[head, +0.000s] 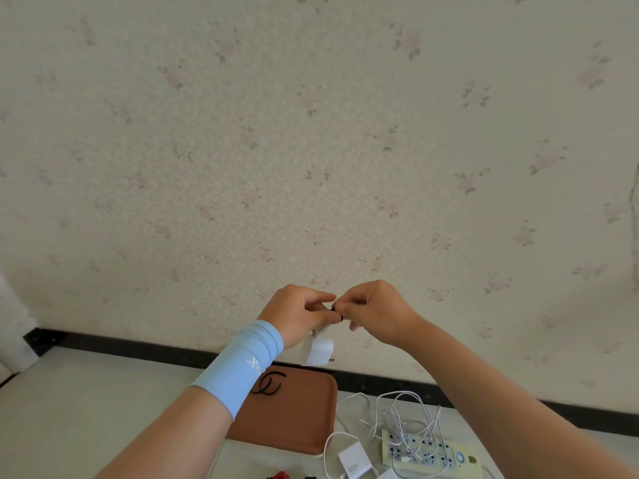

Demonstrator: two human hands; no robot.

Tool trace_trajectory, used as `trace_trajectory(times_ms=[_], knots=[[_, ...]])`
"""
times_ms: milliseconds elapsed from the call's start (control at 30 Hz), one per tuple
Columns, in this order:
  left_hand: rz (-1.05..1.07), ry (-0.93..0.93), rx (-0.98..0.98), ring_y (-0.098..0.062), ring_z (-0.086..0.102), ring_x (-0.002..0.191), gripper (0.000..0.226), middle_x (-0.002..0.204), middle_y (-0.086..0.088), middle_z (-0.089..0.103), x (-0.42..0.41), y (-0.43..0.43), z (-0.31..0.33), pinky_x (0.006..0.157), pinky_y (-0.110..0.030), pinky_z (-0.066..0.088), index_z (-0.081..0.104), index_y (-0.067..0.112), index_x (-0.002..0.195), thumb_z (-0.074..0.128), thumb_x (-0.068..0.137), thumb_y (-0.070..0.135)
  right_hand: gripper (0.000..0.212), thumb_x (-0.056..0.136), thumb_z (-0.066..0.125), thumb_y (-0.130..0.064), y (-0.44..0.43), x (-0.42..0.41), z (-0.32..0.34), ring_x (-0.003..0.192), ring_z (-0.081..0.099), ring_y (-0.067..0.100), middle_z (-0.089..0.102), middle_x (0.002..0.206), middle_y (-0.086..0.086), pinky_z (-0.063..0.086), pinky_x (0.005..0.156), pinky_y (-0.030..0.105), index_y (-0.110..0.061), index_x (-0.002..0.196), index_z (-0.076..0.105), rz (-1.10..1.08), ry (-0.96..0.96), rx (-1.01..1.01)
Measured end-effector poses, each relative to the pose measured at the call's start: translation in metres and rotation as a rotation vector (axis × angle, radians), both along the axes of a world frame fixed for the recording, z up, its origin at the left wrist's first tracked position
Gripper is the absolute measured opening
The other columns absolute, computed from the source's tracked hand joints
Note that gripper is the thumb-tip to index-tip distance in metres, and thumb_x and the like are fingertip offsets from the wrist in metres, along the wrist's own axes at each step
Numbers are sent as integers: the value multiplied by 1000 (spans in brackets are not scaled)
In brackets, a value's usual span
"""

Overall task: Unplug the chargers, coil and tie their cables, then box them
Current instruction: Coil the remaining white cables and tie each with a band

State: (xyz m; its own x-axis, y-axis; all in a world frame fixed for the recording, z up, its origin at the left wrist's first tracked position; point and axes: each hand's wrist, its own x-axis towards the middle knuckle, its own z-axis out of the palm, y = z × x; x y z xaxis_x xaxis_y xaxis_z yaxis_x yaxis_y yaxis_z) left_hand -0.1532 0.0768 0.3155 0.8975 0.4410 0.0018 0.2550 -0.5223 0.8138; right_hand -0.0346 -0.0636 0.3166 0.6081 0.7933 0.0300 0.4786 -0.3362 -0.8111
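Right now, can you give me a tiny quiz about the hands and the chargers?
1. True or false: black curved ties lie on the brown rectangular tray.
2. Both the left hand and right hand pinch: A) a small black tie B) a red pen C) a spoon.
3. Fill in: the white square charger beside the pale green power strip reads ____.
Key: 1 true; 2 A; 3 120W.
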Motion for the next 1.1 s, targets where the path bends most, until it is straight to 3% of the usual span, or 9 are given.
trace_trajectory(times_ms=[67,167,300,400,533,700,867,967,1100], knots=[[4,-22,-55,3,66,95,37,91,17,75,1,1,-2,94,-18,46,68,27,121,74,85,30,11,96,66,-23,1,-1,-2,81,75,24,76,93,7,61,83,43,-19,105,70,-11,142,76],[52,-70,-121,-3,69,89,15,90,13,76,4,1,-3,86,-21,53,77,28,101,70,89,23,29,97,64,-28,0,2,-6,96,73,25,68,113,7,59,90,44,-21,123,52,-21,371,134],[172,-154,-347,-16,72,91,12,91,1,77,4,2,-1,81,-29,59,79,17,97,71,88,18,72,71,67,-37,-1,4,-17,126,53,15,56,135,-5,44,106,37,-26,140,48,127,324,-74],[185,-197,-586,-20,72,84,13,96,-8,77,1,0,6,77,-34,60,78,9,97,69,89,14,72,73,82,-33,3,-3,-28,120,56,9,60,129,-7,48,102,31,-29,138,52,197,207,-149],[170,-250,-775,-22,70,75,12,99,-15,75,1,-6,8,74,-38,58,75,4,93,64,91,9,47,77,85,-29,9,-4,-34,89,61,10,64,106,-5,50,74,22,-26,118,60,133,96,-115],[219,-224,-597,-25,74,83,17,99,-17,75,-2,3,2,75,-38,61,67,1,106,66,90,4,44,83,79,-29,8,3,-39,88,60,11,60,115,-3,52,71,25,-26,124,62,92,25,-136],[107,-38,-289,-18,71,90,46,96,-8,73,-14,26,-20,74,-28,59,51,29,124,69,87,9,53,81,79,-45,4,8,-52,95,60,8,58,115,-8,50,77,21,-29,127,58,67,-44,-213],[56,62,-155,-15,66,81,36,89,-3,73,-21,37,-37,75,-27,57,60,24,110,75,81,10,48,78,81,-46,3,8,-62,98,62,9,63,114,-10,54,85,24,-30,120,65,85,-87,-259],[57,215,111,-13,61,76,28,90,-1,67,-30,52,-69,76,-32,54,59,22,94,78,75,18,51,82,77,-47,8,6,-84,112,57,14,59,126,-8,49,95,28,-29,128,64,114,-169,-343]])
